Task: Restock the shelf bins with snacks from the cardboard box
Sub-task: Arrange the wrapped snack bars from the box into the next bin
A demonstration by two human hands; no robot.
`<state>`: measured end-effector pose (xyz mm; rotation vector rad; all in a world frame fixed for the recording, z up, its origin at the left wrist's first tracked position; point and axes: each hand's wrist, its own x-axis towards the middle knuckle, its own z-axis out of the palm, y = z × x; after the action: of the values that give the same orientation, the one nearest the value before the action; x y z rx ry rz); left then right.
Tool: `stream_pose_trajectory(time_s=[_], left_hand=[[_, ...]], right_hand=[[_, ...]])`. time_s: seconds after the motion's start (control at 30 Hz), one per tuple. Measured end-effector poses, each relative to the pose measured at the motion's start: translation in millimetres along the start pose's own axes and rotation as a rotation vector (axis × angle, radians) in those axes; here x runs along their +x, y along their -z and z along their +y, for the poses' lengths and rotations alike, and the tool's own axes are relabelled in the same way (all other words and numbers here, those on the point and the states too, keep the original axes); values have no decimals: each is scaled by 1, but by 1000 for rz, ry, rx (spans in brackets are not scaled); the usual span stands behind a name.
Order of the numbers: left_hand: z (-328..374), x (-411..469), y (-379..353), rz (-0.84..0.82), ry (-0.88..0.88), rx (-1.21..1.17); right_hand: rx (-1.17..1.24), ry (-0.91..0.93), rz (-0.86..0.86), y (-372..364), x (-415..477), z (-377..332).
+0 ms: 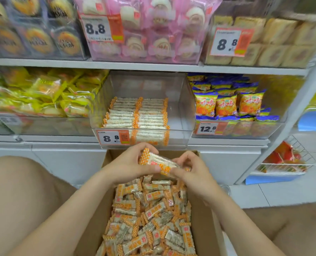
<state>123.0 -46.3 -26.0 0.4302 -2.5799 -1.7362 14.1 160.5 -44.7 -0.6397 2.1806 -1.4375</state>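
Observation:
A cardboard box point(207, 228) stands on the floor between my knees, full of small orange-and-white snack bars point(149, 213). Above its far end, my left hand point(129, 165) and my right hand point(192, 169) together grip a small stack of these bars point(161, 162), fingers curled round its two ends. Straight ahead on the lower shelf sits a clear plastic bin point(183, 115) with two neat rows of the same bars point(137, 115) on its left side and an open gap on its right.
Left of the clear bin is a bin of yellow packets point(42, 93); to its right, blue-and-orange snack bags point(229, 102). The upper shelf holds pink-wrapped rolls point(149, 28) and other packs. A wire basket point(286, 159) hangs low on the right. My knees flank the box.

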Motion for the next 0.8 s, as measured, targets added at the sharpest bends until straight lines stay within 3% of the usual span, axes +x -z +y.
stream_pose_trajectory(time_s=[0.2,0.3,0.4,0.47,0.57,0.63,0.8], left_hand=[[59,10,36,-71,-209,110],[68,32,45,21,-226,166],[64,58,56,157,-178,477],[57,75,62,153,-125,684],[46,97,57,29,95,949],[41,109,53,-39,201,971],[34,118,55,-106,270,950]], right_hand=[[-166,237,-122,34,-8,-63],[-217,333,111,36,6,-77],[-253,348,429,28,35,-85],[-399,377,490,16,66,-86],[-747,282,463,-4,119,-91],[-899,169,402,-16,148,-99],[-979,29,339,-30,209,-97]])
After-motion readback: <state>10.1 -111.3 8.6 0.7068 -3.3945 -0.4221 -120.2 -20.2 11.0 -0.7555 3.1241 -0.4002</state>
